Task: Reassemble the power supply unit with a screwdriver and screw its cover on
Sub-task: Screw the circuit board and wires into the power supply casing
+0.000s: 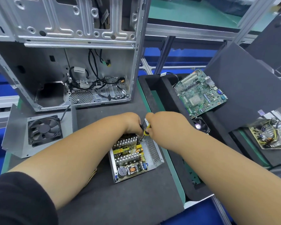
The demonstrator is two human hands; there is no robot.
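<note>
Open silver metal power supply unit point(136, 161) lies on dark foam surface point(120, 200). Right hand point(154, 122) grips yellow-and-black screwdriver point(145, 131), tip at far board corner; left hand point(131, 122) steadies there, grip unclear. Risk: tip slipping, gouging components.

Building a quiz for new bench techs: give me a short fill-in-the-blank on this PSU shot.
1. The right hand holds a screwdriver with a black and ____ handle.
2. The power supply unit lies open, its circuit board showing, on the dark ____ mat.
3. The metal cover, with the ____ mounted in it, lies to the unit's left.
4. The green motherboard lies to the unit's ____.

Missing words: yellow; foam; fan; right
</note>
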